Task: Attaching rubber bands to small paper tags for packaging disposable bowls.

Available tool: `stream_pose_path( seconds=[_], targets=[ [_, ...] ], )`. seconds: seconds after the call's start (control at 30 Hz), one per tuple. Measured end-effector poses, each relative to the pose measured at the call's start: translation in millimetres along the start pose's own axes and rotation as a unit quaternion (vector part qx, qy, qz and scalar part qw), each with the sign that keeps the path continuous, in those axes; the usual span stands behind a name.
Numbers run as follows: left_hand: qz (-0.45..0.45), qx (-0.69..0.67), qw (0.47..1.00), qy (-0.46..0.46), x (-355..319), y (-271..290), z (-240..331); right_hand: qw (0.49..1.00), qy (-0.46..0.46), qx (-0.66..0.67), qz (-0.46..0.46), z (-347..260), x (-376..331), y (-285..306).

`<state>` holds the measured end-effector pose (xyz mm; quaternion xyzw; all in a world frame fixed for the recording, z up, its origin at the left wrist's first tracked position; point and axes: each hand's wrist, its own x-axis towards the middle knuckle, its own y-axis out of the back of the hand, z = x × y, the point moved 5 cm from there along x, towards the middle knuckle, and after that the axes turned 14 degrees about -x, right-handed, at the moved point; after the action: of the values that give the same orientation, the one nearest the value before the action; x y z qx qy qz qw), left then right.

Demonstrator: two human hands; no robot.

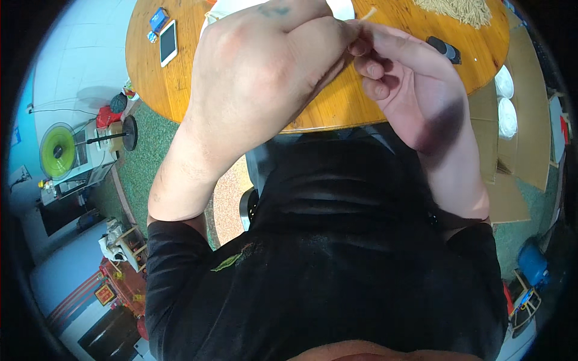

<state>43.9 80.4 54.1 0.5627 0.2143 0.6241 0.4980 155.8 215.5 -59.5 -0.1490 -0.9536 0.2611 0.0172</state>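
Observation:
Above the round wooden table, my left hand (259, 72) and my right hand (421, 78) meet at their fingertips. A short end of beige cord (369, 13) sticks up where they touch. The left hand shows its back, with thumb and forefinger pressed together at the cord; its other fingers are hidden. My right hand, palm partly turned up, pinches at the same spot with its remaining fingers curled. The rest of the cord is out of sight behind the hands. Something white (232, 7) lies on the table beyond the left hand, mostly covered by it.
On the wooden table (159, 93) lie a white phone (169, 43), a small blue packet (159, 20), a dark object (444, 49) and a heap of beige cords (460, 11). Cardboard (524, 120) and white rolls (507, 117) are at right; a fan (58, 150) stands left.

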Motion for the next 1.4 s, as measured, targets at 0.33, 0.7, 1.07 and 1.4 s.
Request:
stream_pose_path(
  seconds=[0.33,0.7,1.07,1.4],
  targets=[
    [-0.041,-0.160,0.948,0.271,15,-7,-5,0.905,0.201,-0.333,0.175,-15,-8,-5],
    [-0.037,-0.590,0.775,0.225,12,-26,-34,0.680,0.441,-0.563,0.163,-31,-19,-20],
    [-0.024,-0.503,0.714,0.487,-2,-25,-40,0.673,0.418,-0.580,0.189,-35,-19,-28],
    [0.004,-0.500,0.717,0.486,2,-26,-36,0.579,0.490,-0.620,0.201,-39,-17,-35]
  ],
)
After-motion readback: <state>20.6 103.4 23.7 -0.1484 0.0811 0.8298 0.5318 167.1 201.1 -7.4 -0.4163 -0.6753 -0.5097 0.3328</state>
